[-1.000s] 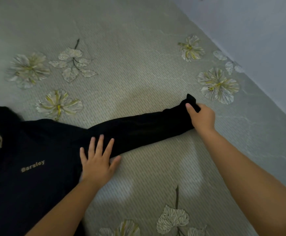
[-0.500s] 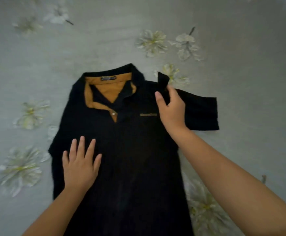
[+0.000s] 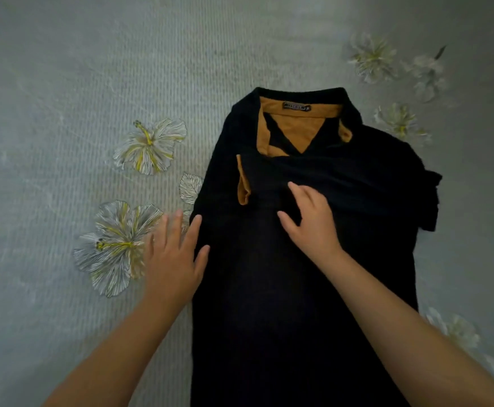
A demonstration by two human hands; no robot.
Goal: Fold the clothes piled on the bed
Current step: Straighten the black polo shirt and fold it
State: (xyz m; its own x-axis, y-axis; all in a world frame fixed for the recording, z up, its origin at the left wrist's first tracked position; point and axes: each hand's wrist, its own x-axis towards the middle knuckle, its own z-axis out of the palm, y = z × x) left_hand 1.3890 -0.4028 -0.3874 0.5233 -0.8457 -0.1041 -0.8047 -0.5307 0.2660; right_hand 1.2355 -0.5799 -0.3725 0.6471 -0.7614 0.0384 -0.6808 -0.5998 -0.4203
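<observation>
Change: since half a second back, my right hand (image 3: 310,221) has carried the sleeve (image 3: 328,177) across the chest, so it now lies folded over the front with its mustard cuff (image 3: 243,183) pointing left; my left hand (image 3: 175,259) has slid off the body of the shirt to its left edge.
Left forearm: comes in from the bottom left corner, bare, angled up toward the shirt's side.
Right forearm: enters from the bottom right, crossing over the dark lower half of the shirt.
Polo shirt (image 3: 269,304): black, laid face up along the bed, collar away from me, hem running out of the bottom of the view.
Left hand: flat, fingers straight and spread, holding nothing; thumb and forefinger lie on the shirt's left edge, the rest on the bedsheet (image 3: 63,113). A bit blurred.
Right hand: palm down on the chest, fingers loosely curved over the folded sleeve, pressing rather than pinching, as far as I can see.
Right shoulder of shirt: bunched, with a loose flap (image 3: 430,198) sticking out to the right.
Collar (image 3: 298,124): open, mustard lining showing, small label at the back of the neck.
Bedsheet: pale grey-green, ribbed, printed with white and yellow flowers (image 3: 148,145) either side of the shirt.
</observation>
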